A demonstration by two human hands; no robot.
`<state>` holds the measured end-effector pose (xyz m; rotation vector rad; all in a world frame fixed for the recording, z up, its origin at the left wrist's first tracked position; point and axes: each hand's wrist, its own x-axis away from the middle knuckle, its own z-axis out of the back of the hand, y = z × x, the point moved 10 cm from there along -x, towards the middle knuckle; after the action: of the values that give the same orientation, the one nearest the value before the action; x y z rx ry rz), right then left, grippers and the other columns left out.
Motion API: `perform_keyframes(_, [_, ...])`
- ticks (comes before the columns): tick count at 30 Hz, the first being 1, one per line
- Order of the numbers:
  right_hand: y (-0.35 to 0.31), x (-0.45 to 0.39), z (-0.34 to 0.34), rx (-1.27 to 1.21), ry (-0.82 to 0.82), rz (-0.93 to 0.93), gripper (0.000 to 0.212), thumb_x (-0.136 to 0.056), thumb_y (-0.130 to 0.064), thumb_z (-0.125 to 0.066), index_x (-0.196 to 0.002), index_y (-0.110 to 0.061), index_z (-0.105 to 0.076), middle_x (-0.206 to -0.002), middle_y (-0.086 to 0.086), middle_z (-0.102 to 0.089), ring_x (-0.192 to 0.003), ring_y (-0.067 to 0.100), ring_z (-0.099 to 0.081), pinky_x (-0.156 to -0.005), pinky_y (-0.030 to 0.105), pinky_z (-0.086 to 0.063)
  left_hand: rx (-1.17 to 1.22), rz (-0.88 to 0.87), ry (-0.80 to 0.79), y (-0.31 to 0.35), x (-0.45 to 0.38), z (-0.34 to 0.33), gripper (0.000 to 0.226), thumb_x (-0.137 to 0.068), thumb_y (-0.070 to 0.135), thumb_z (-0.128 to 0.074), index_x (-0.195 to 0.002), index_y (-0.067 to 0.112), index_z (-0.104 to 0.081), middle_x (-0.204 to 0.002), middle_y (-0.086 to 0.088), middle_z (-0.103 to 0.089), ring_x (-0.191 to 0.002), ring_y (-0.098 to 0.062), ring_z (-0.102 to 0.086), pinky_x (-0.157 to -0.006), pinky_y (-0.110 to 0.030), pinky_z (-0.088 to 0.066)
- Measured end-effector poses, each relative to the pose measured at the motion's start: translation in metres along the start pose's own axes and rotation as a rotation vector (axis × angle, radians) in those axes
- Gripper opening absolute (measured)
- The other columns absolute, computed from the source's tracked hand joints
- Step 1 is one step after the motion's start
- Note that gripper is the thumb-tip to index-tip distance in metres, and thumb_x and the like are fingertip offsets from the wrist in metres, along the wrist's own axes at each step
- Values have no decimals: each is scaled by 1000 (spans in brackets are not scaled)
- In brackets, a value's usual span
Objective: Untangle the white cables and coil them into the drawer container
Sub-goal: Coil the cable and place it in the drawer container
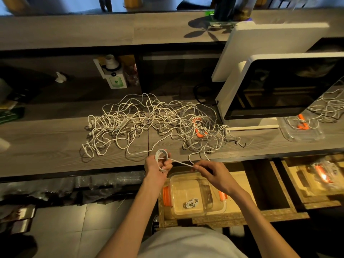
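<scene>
- Left hand [158, 165]: fingers curled round a small coil [161, 158] of white cable, loops wound about the fingers, held just over the near edge of the wooden counter [55, 142].
- Right hand [212, 174]: thumb and fingertips pinching the free strand [183, 163] of the same cable, a short way to the right of the coil.
- Strand taut between the two hands, long axis running left to right and slightly downward toward the right hand; beyond the pinch, looping up and back into the pile.
- Tangled white cables [152, 120]: spread across the counter straight ahead of both hands, farther from the body; one orange part [199, 127] showing through the right side of the heap.
- Clear plastic container [195, 194] with orange clips: in the open wooden drawer [242, 216], directly below and just behind the hands, nearer the right hand; one small coiled cable [191, 203] already lying inside.
- Judged step: winding the remaining length onto the left-hand coil, then lowering it into the container beneath.
- Likely snag: far end still caught in the pile, so pulling may drag the heap toward the edge.
- White-framed monitor [279, 86] at right, its dark screen reflecting cables.
- White-and-green box [115, 79] behind the pile; printing too small to read. No other legible writing.
</scene>
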<state>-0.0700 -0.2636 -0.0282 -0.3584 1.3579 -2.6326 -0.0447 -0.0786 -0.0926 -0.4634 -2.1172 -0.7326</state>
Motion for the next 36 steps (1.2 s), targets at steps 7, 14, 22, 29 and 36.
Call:
perform_keyframes(7, [5, 5, 18, 49, 19, 16, 29, -101, -53, -52, -98, -37, -76, -82, -14, -71, -67, 17, -61, -62, 39, -48, -175, 98, -286, -9, 15, -22, 40, -103, 26, -48, -118, -8, -62, -77, -8, -52, -50, -6, -37, -42, -15, -28])
perform_keyframes(14, [-4, 10, 22, 53, 4, 73, 30, -100, -54, -50, -95, -38, -75, -77, -9, -69, -66, 21, -60, -62, 42, -47, -192, 89, -282, 1, 13, -14, 35, -104, 16, -40, -118, -10, -61, -79, -10, -56, -54, -9, -36, -44, -16, -30])
perform_keyframes(22, [-27, 7, 13, 64, -124, 106, 30, -101, -54, -51, -95, -36, -74, -84, -11, -70, -70, 17, -61, -67, 45, -51, -720, -293, -258, 23, 11, -17, 37, -109, 19, -40, -101, -2, -70, -78, -12, -62, -51, -9, -46, -43, -16, -31])
perform_keyframes(29, [-78, -15, 16, -15, -209, 188, 23, -105, -36, -56, -96, -29, -76, -86, -13, -72, -76, 13, -65, -70, 33, -50, -1086, -423, -271, 4, 30, -36, 50, -109, 38, -38, -81, 14, -71, -69, -4, -66, -55, -9, -56, -53, -23, -39])
perform_keyframes(36, [-91, -40, 19, -49, -97, 189, 24, -105, -31, -58, -95, -19, -76, -79, -4, -70, -69, 15, -60, -66, 30, -47, -1005, -306, -353, -11, 45, -47, 86, -94, 74, -9, -73, 12, -64, -63, -11, -57, -46, -11, -47, -46, -20, -31])
